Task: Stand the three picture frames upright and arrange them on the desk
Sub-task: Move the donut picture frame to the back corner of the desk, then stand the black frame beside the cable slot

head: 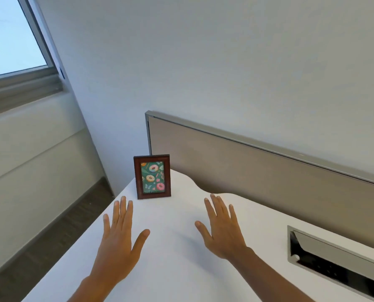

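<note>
One dark wooden picture frame (152, 177) with a green doughnut print stands upright near the far left corner of the white desk (177, 247). My left hand (119, 240) hovers palm down with fingers spread, just in front of the frame and a little to its left. My right hand (221, 227) is also flat and spread, to the right of the frame. Neither hand touches the frame or holds anything. No other picture frame is in view.
A grey partition panel (269, 171) runs along the desk's back edge. A recessed cable tray with a metal flap (334, 258) is set into the desk at the right. The desk's left edge drops to dark floor (51, 225) below a window (11, 35).
</note>
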